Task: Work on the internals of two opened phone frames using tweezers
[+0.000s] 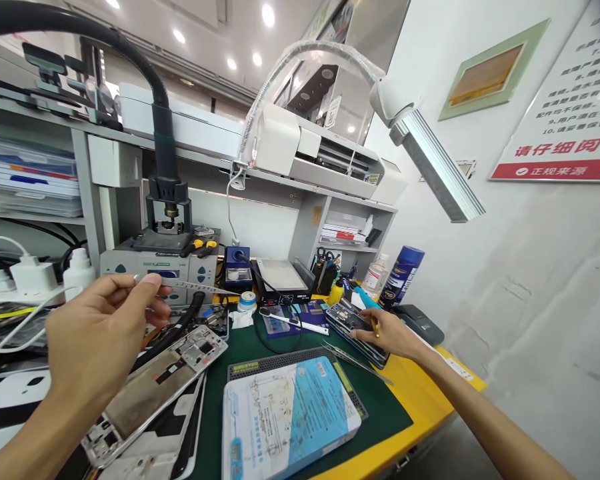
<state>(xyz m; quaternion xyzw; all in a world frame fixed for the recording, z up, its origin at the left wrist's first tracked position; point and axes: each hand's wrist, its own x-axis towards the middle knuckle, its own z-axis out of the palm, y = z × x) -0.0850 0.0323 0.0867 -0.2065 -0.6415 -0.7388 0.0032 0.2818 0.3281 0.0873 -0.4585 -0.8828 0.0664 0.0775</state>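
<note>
My left hand (115, 320) is closed in a pinch on a pair of metal tweezers (200, 287), with their thin tip pointing right above the bench. On the right, my right hand (390, 331) has its fingers closed at the edge of an opened phone (347, 325), whose inner parts face up. A small yellow piece (377, 327) shows by those fingers; its kind I cannot make out. A second pair of tweezers (353, 360) lies on the green mat (380, 407) near the phone. In front is a blue and white box (290, 420).
Phone frames (165, 380) are piled at the left. A white-handled brush (300, 323), a small round tin (247, 301) and a heating plate (283, 277) lie farther back. A blue spray can (405, 270) and a bottle (377, 275) stand at the right rear. A lamp (435, 163) hangs above.
</note>
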